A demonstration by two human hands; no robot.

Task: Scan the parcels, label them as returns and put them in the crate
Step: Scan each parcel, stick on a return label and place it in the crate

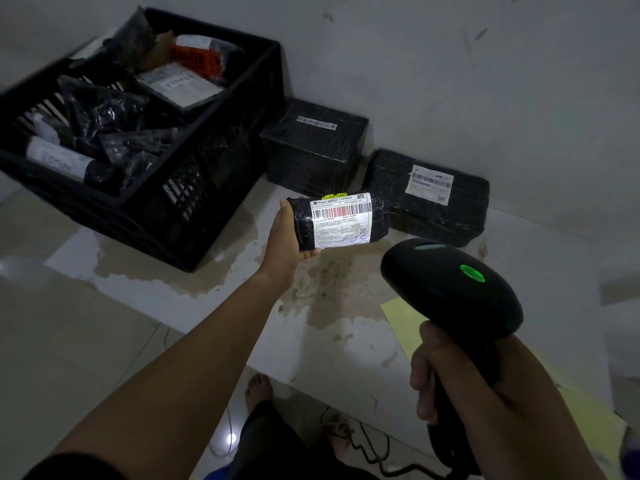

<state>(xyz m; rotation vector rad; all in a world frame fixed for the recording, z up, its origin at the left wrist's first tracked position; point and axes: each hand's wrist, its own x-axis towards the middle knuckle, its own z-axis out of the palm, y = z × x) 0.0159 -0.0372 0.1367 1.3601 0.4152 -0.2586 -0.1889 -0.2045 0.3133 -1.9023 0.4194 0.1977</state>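
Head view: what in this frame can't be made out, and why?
All in the head view:
- the parcel in the left hand: label print too small to read; its back faces away.
- the scanner: trigger hidden under the right hand; its cable runs off the bottom edge.
- the crate: contents dim and blurred, so no parcel count; the left edge cuts off one corner.
- the yellow sheet: mostly hidden behind scanner and right arm.
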